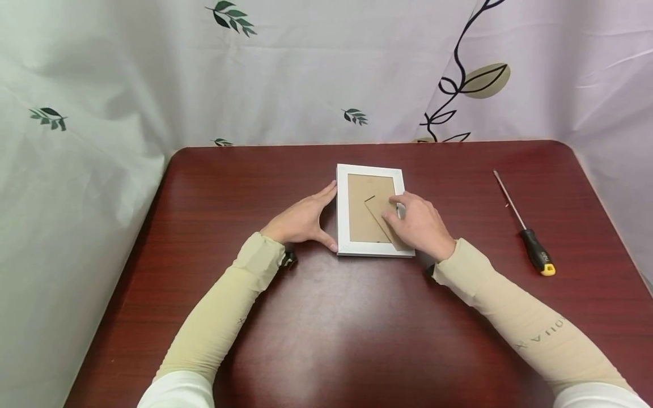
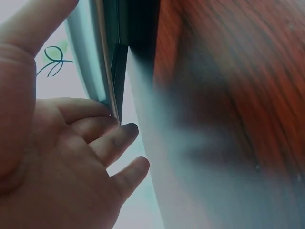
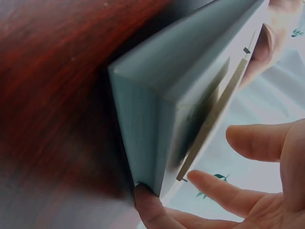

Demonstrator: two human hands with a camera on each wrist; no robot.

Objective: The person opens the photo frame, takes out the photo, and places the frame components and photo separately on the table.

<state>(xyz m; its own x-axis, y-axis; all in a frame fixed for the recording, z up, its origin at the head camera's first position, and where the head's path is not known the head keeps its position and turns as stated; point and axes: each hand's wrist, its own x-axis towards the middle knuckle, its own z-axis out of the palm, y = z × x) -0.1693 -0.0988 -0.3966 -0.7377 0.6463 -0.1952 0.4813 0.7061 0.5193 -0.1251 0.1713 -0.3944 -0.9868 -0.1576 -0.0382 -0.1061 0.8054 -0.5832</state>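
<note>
A white picture frame (image 1: 343, 226) lies on the table, its brown backing board (image 1: 359, 187) and slanted stand flap (image 1: 389, 225) facing up. Along its left side rests my left hand (image 1: 304, 220), thumb and fingers spread, touching the edge near both corners. My right hand (image 1: 422, 224) is at the opposite side. In the right wrist view, the right index finger is at a small metal tab (image 3: 185, 180) beside the board, another finger touches the frame's outer side, and the thumb stands apart. A second tab (image 3: 246, 50) shows farther along.
A screwdriver (image 1: 535, 249) with a black and yellow handle lies on the right of the dark red table (image 1: 326, 340). A white curtain (image 1: 285, 73) with leaf prints hangs behind the table and at its sides.
</note>
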